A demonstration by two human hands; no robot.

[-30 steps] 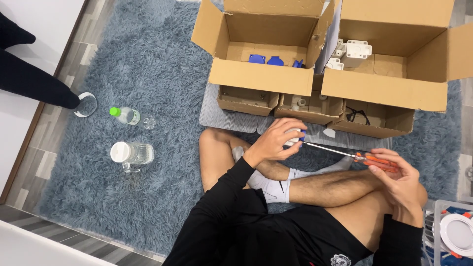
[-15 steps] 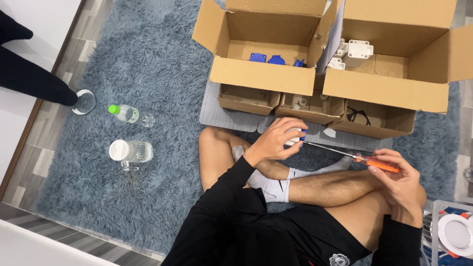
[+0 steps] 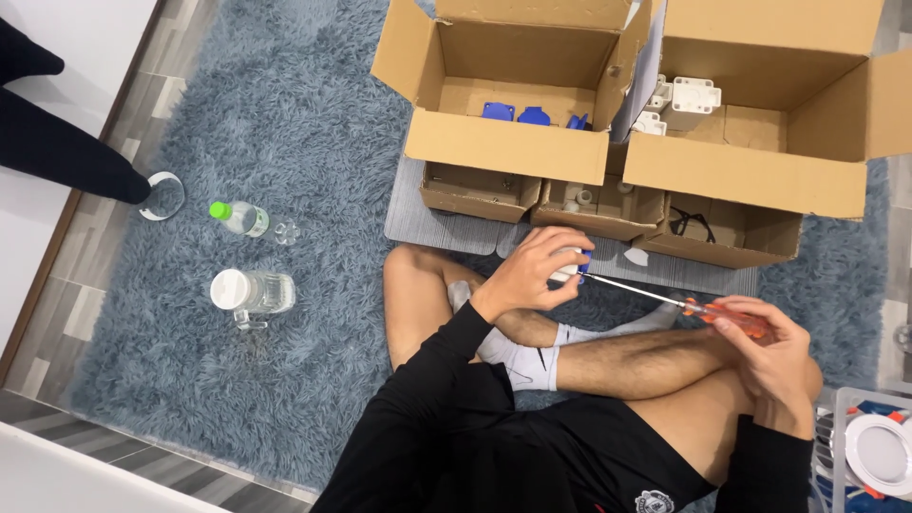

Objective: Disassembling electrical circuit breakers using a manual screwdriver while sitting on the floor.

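From the head view, the left hand (image 3: pixel 537 271) is curled tight around a small white part with a blue piece (image 3: pixel 573 269), mostly hidden by the fingers. The right hand (image 3: pixel 768 353) grips the orange handle of a screwdriver (image 3: pixel 665 297); its thin metal shaft runs toward 10 o'clock and its tip meets the part. At 12 o'clock stand 2 open cardboard boxes (image 3: pixel 513 147).

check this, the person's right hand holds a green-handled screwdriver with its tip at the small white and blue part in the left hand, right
Not quite. In the head view the right hand holds an orange-handled screwdriver, not a green-handled one. Its tip does meet the small white and blue part in the left hand.
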